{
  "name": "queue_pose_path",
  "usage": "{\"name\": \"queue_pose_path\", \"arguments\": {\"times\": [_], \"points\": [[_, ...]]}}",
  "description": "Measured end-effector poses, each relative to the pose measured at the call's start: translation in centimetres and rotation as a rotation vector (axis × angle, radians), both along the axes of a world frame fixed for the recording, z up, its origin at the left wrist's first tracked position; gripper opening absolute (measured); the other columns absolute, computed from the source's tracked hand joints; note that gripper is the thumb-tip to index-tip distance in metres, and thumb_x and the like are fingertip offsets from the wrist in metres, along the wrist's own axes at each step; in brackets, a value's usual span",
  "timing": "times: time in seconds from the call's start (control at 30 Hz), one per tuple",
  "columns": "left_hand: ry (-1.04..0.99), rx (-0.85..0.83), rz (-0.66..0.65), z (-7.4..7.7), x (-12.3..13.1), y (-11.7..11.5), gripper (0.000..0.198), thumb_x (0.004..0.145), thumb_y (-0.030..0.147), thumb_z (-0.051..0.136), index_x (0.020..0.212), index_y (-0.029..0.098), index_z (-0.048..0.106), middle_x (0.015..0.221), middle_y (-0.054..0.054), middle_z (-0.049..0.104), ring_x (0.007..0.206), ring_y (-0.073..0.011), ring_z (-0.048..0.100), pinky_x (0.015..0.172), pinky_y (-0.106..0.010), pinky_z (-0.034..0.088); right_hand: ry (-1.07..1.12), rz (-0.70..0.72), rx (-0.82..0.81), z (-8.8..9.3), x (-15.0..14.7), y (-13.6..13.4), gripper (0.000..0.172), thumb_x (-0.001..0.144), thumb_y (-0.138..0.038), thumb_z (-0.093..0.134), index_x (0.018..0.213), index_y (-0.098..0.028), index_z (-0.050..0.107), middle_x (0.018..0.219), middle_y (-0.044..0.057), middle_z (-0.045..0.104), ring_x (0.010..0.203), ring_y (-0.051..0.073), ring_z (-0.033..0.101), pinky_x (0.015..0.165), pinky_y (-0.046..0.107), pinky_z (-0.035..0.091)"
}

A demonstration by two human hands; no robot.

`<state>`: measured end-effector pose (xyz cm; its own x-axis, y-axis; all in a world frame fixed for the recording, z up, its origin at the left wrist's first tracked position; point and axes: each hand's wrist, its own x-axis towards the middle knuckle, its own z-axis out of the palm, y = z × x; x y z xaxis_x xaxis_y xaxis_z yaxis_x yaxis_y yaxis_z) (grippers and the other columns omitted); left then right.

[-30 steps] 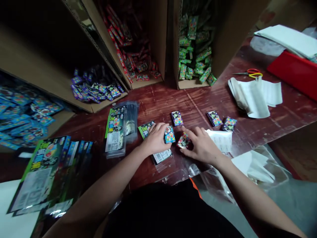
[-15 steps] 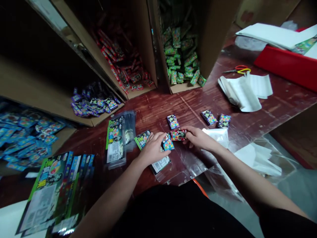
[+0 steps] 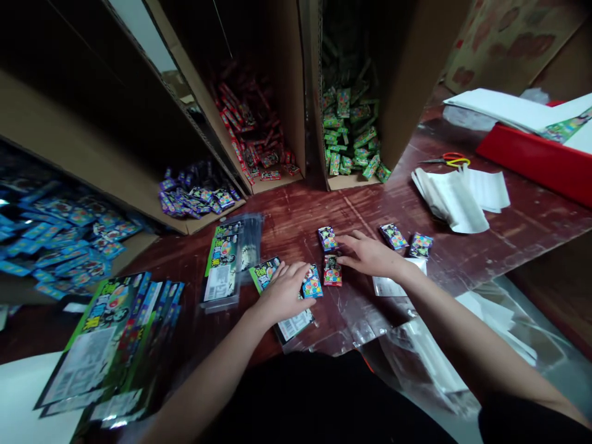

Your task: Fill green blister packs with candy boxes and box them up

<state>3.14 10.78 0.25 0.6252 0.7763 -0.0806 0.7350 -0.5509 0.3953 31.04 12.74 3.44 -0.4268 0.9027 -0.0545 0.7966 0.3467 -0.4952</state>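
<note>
My left hand [image 3: 287, 291] rests on a printed plastic bag [image 3: 295, 325] with a green and black header, its thumb and fingers closed around a small blue candy packet [image 3: 313, 282]. Just right of that, a red candy packet [image 3: 332, 272] lies on the table. A purple candy packet [image 3: 327, 238] sits right above the red one. My right hand [image 3: 375, 256] reaches in from the right with fingers apart, holding nothing, its fingertips at the edges of the purple and red packets. Two more purple packets, one left [image 3: 393, 236] and one right [image 3: 420, 245], lie beyond it.
Upright cartons hold blue packets [image 3: 69, 240], purple packets [image 3: 197, 194], red packets [image 3: 256, 135] and green packets [image 3: 354, 142]. Stacked printed bags [image 3: 222, 259] lie left, with more bags [image 3: 87, 351] nearer. Scissors [image 3: 451, 160], crumpled paper [image 3: 456, 200] and a red box [image 3: 531, 157] occupy the right.
My right hand has let go of the red packet, which now stands lengthwise below the purple one instead of crosswise. My left hand keeps its place on the bag. The view has shifted slightly.
</note>
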Motion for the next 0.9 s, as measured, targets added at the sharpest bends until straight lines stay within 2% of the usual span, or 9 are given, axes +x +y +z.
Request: {"name": "queue_pose_path", "arguments": {"times": [0.1,0.17,0.27,0.37,0.5,0.63,0.73,0.83,0.9], "points": [[0.034,0.036,0.028,0.4,0.1,0.2,0.077,0.077,0.042,0.073,0.147,0.022,0.045,0.149,-0.013,0.052,0.141,-0.0343,0.047,0.125,-0.054,0.023,-0.062,0.030,0.039,-0.4,-0.4,-0.4,0.078,0.085,-0.058,0.070,0.149,-0.019,0.047,0.135,0.018,0.058,0.124,0.034,0.057,0.105,0.048,0.047],[0.044,0.057,0.058,0.7,0.2,0.7,0.075,0.078,0.038,0.071,0.146,0.021,0.046,0.148,-0.014,0.052,0.140,-0.0345,0.048,0.124,-0.053,0.026,-0.098,0.038,0.050,-1.2,-1.4,-0.8,0.090,0.076,-0.063,0.077,0.148,-0.018,0.048,0.133,0.019,0.059,0.125,0.038,0.055,0.104,0.052,0.046],[0.036,0.048,0.083,0.8,0.1,2.2,0.075,0.079,0.035,0.069,0.148,0.020,0.043,0.150,-0.015,0.051,0.141,-0.0339,0.046,0.124,-0.052,0.027,-0.126,0.048,0.054,-2.1,-2.6,-1.5,0.094,0.073,-0.057,0.081,0.149,-0.014,0.046,0.134,0.021,0.059,0.124,0.039,0.054,0.103,0.053,0.046],[0.031,0.017,0.105,0.4,0.0,4.0,0.084,0.078,0.037,0.071,0.152,0.018,0.037,0.153,-0.017,0.048,0.143,-0.0347,0.044,0.122,-0.051,0.029,-0.124,0.055,0.063,-1.9,-1.6,-1.5,0.091,0.079,-0.050,0.076,0.152,-0.010,0.040,0.133,0.021,0.058,0.123,0.037,0.054,0.105,0.050,0.045],[0.030,-0.012,0.129,-0.4,0.0,5.9,0.091,0.078,0.040,0.073,0.155,0.015,0.032,0.156,-0.018,0.045,0.144,-0.0353,0.042,0.122,-0.050,0.030,-0.140,-0.038,0.150,-1.0,2.6,1.5,0.089,0.085,-0.051,0.069,0.154,-0.007,0.034,0.143,0.024,0.053,0.127,0.040,0.052,0.108,0.053,0.041],[0.024,-0.005,0.127,-0.6,0.7,8.3,0.090,0.079,0.040,0.073,0.156,0.017,0.031,0.156,-0.017,0.046,0.144,-0.0345,0.042,0.122,-0.050,0.030,-0.104,-0.036,0.086,-1.8,5.6,6.7,0.088,0.081,-0.041,0.075,0.152,-0.008,0.037,0.149,0.025,0.049,0.131,0.041,0.051,0.111,0.055,0.039],[0.020,-0.005,0.106,-0.9,2.0,10.3,0.103,0.074,0.046,0.079,0.157,0.015,0.026,0.160,-0.019,0.039,0.148,-0.0366,0.036,0.121,-0.051,0.030,-0.080,0.015,0.036,-2.6,5.4,8.9,0.093,0.076,-0.041,0.081,0.152,-0.011,0.038,0.147,0.022,0.053,0.132,0.037,0.053,0.111,0.050,0.041],[-0.013,0.014,0.043,-1.6,3.5,11.6,0.126,0.066,0.056,0.084,0.161,0.015,0.013,0.168,-0.021,0.020,0.154,-0.0381,0.024,0.123,-0.052,0.028,-0.048,0.066,0.024,-2.8,3.7,9.2,0.106,0.072,-0.049,0.085,0.156,-0.011,0.032,0.149,0.021,0.053,0.132,0.034,0.053,0.111,0.044,0.043],[-0.024,0.053,0.001,-2.4,4.4,12.1,0.129,0.066,0.058,0.084,0.162,0.018,0.009,0.169,-0.020,0.016,0.154,-0.0384,0.023,0.123,-0.056,0.026,0.007,0.133,0.018,-2.8,2.6,9.1,0.110,0.074,-0.052,0.083,0.159,-0.012,0.026,0.151,0.021,0.050,0.132,0.033,0.053,0.110,0.044,0.043]]}}
